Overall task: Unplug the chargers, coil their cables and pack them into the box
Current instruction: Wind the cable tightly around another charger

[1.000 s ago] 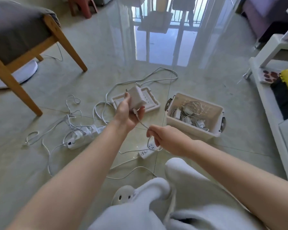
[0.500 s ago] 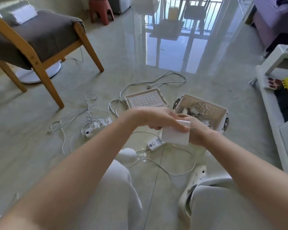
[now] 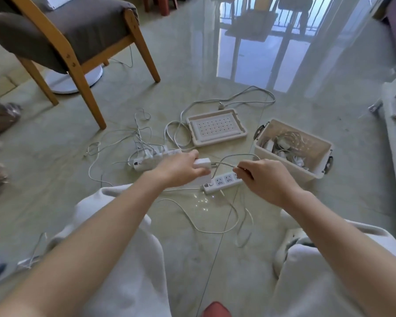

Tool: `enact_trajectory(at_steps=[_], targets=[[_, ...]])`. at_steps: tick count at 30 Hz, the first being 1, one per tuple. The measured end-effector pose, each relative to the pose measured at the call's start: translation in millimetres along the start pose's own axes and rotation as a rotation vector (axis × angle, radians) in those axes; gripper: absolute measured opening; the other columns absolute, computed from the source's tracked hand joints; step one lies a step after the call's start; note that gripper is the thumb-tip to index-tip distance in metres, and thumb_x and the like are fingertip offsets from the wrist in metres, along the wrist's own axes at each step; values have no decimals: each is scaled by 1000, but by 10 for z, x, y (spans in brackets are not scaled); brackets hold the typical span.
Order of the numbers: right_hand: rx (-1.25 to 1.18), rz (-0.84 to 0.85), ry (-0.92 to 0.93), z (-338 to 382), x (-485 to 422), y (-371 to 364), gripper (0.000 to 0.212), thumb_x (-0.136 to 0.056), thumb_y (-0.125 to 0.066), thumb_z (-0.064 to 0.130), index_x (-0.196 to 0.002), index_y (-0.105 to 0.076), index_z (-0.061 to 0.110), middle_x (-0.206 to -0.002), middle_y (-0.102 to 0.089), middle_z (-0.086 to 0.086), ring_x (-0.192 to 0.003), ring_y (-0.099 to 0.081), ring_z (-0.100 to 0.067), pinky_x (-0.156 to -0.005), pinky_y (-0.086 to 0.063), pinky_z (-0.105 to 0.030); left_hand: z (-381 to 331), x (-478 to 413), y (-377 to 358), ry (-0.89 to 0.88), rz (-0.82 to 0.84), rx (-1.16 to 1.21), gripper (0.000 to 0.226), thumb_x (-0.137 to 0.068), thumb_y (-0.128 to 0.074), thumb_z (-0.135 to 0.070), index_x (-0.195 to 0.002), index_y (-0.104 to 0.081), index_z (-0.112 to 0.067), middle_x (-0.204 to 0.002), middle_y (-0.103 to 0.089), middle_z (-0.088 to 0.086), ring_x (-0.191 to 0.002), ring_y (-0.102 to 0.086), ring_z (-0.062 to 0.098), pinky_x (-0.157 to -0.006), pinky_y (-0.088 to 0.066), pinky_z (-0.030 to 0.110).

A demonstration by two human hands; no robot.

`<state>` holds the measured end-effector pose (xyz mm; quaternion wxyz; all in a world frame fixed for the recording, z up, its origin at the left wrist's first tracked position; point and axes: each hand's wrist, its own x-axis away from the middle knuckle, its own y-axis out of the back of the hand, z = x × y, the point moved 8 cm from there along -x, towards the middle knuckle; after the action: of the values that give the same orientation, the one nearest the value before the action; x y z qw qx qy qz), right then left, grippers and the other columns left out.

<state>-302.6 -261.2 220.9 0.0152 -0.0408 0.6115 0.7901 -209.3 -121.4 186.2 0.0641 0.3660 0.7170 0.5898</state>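
Gripping a white square charger (image 3: 201,163) in left hand (image 3: 180,171); prongs out, thin cable (image 3: 224,164) trailing

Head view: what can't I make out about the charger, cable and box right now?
Head view only:
charger: mostly covered by the left hand.
cable: its end hidden inside the right hand.
box: contents tangled, too small to count.
far power strip: plugs too blurred to count.

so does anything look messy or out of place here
Only the tangle of thin white cables heaped over the left white power strip. The beige perforated lid lies off its beige plastic box. Nothing looks spilled or broken.
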Motion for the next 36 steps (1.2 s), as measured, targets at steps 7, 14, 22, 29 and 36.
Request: enact_trajectory(at_steps=[7, 14, 22, 29, 36], targets=[[-291, -117, -189, 63, 44, -56, 29, -97, -41, 30, -84, -65, 19, -60, -52, 12, -68, -56, -22, -67, -42, -32, -91, 55, -216, -39, -4, 51, 28, -98, -42, -40, -102, -33, -14, -117, -55, 13, -106, -54, 34, -74, -36, 37], [-400, -113, -296, -24, 32, -104, 29, -96, -44, 30, -73, -62, 25, -46, -40, 12, -54, -43, -12, -59, -34, -28, 20, 133, -226, -38, -53, 20, 33, -99, -38, -37, -116, -36, -8, -119, -54, 14, -105, -55, 37, -75, -37, 39], [-628, 213, -155, 410, 88, -487, 23, -98, -38, 26, -90, -60, 30, -52, -48, 8, -51, -45, -9, -61, -39, -29, 275, 95, -240, 195, -105, 334, 26, -100, -39, -33, -107, -35, -8, -112, -57, 21, -99, -57, 41, -84, -45, 46], [-543, 293, 64, 771, 233, -670, 25, -100, -31, 24, -108, -55, 24, -61, -46, 17, -70, -48, -10, -73, -43, -32, 136, 110, -375, 316, 37, 1234, 39, -103, -28, -37, -118, -40, -3, -90, -61, 16, -67, -65, 25, -68, -54, 40], [-394, 372, 114, 726, 201, -761, 22, -98, -35, 13, -109, -54, 19, -80, -48, 9, -76, -44, -13, -73, -40, -32, -66, 139, -190, 258, 74, 1903, 41, -103, -26, -27, -95, -57, -2, -64, -55, 11, -41, -51, 15, -48, -54, 28]])
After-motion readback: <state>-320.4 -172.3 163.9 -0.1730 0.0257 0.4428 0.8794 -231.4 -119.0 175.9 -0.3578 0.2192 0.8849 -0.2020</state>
